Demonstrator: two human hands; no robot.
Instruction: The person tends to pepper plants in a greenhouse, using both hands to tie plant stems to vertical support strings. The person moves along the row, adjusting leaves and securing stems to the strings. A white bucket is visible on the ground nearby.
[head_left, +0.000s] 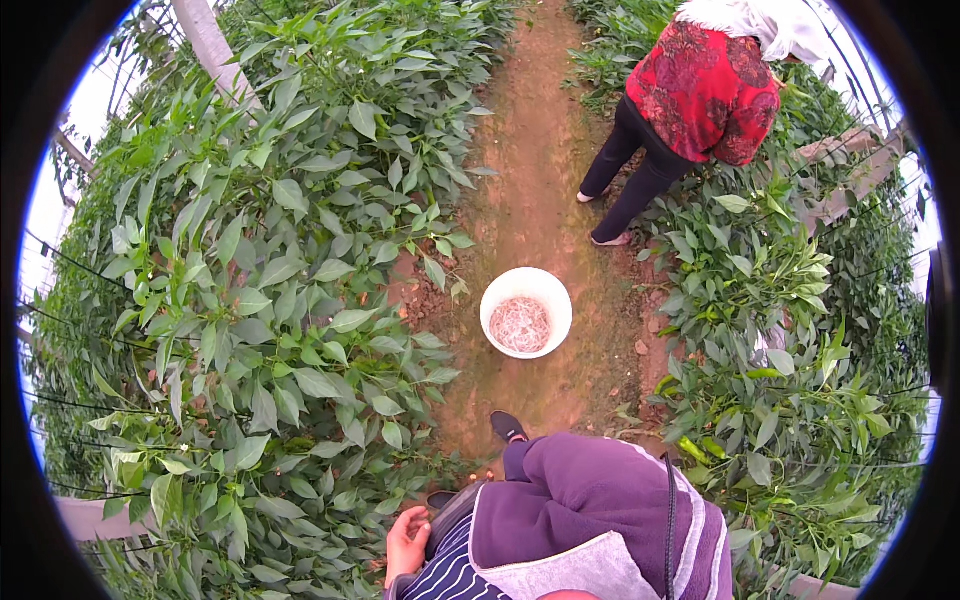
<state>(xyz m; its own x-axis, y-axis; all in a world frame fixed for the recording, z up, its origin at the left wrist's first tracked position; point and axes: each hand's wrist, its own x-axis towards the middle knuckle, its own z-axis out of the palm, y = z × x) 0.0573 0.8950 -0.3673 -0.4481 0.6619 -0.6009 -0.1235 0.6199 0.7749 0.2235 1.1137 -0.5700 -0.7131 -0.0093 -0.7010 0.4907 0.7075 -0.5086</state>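
My left hand (407, 541) is at the lower left of my body, its fingers loosely bent and apart, with nothing seen in it. It hangs beside the leaves of the pepper plants (300, 480). My right hand is not seen as a hand; a sliver of skin shows at the bottom edge, and I cannot tell what part it is. I wear a purple fleece jacket (585, 502) over a navy striped garment. In front of my dark shoe (508, 426) a white plastic bucket (491, 300) stands upright on the dirt path, with tangled pale strands (520, 325) at its bottom.
Dense pepper plants line both sides of the dirt path (532, 150). Green peppers (691, 450) hang at the right. Another person (697, 97) in a red patterned top and dark trousers bends towards the right row. Pale posts (214, 49) and thin wires stand among the plants.
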